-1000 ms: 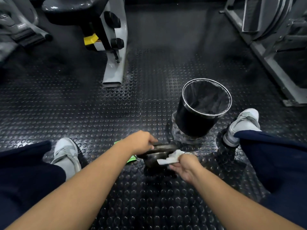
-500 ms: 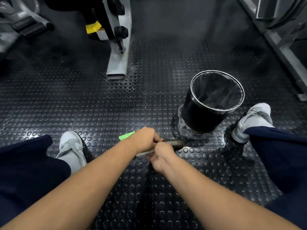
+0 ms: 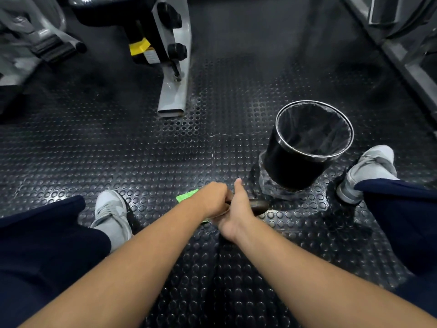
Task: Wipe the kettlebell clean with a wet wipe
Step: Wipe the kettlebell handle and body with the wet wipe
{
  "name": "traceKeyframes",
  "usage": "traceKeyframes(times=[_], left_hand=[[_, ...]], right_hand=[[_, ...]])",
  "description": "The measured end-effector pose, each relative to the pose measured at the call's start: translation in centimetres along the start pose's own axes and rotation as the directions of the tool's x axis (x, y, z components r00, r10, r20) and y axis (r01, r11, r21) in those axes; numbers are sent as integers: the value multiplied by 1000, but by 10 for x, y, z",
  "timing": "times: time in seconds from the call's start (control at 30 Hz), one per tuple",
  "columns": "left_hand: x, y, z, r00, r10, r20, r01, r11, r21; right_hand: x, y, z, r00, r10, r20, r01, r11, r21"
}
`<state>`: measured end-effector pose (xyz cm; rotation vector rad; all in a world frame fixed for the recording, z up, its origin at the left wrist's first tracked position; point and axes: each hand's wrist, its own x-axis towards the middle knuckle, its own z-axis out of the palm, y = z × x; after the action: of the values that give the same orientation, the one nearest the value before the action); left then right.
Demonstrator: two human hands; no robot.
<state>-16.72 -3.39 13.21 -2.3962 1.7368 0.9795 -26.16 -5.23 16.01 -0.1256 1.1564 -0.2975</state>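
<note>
Kettlebell (image 3: 259,204): dark, low on the floor, mostly covered by both hands. Only its rounded end shows, jutting out on the right side of the grip.

Left hand (image 3: 214,200): knuckles up, fingers curled down over the top of the kettlebell in a closed hold.

Right hand (image 3: 237,210): pressed against the left hand and lying over the kettlebell, thumb straight and pointing away from the person. Its fingers are tucked out of sight beneath (whether they hold anything cannot be told).

Green packet (image 3: 188,194): flat on the floor, just left of the grip and partly under the left wrist.

Waste bin (image 3: 293,166): black, round, metal-rimmed, with a clear liner. It stands upright beyond and to the right of the grip, near the kettlebell's exposed end but apart from it. Loose liner plastic bunches round its base.

Left shoe (image 3: 111,210): grey trainer, to the left of the grip and well apart from it. Right shoe (image 3: 369,170): grey trainer, to the right, just past the bin. Both legs wear navy trousers (image 3: 402,221).

Floor (image 3: 153,150): black rubber matting with raised round studs.

Gym machine (image 3: 173,91): grey steel foot resting on the floor, far beyond the grip and slightly left, with a yellow tab (image 3: 139,46) higher up (its label is too small to read).
</note>
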Motion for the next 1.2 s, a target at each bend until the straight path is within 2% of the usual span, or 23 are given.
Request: traceKeyframes(times=[0.23,0.37,0.53,0.67,0.73,0.83,0.9,1.07,1.2], left_hand=[[1,-2,-5,997,63,35,-62,998,-7],[2,-1,-5,998,46,37,-45,999,-16],[0,3,-10,999,1,47,-2,1000,17],[-2,8,-11,999,-45,28,45,999,2],[0,6,-10,998,-32,60,32,999,9],[3,5,-11,998,20,67,-23,999,41],[5,4,-12,997,31,66,-34,999,42],[8,7,-14,998,8,70,-11,999,50],[6,12,-14,998,-29,57,24,996,90]], right_hand=[[7,-55,-30,978,193,80,-203,969,142],[-1,-63,-28,994,113,0,-112,990,83],[2,-21,1,991,32,-130,-41,997,-71],[-6,-6,9,998,10,-69,-23,983,-180],[-4,-11,0,998,33,-50,-39,991,-129],[0,-31,-20,998,58,-10,-57,996,64],[-1,-46,-29,997,67,22,-69,990,123],[-9,-41,-21,997,21,-76,-18,999,40],[0,-20,-19,1000,16,-9,-16,998,-55]])
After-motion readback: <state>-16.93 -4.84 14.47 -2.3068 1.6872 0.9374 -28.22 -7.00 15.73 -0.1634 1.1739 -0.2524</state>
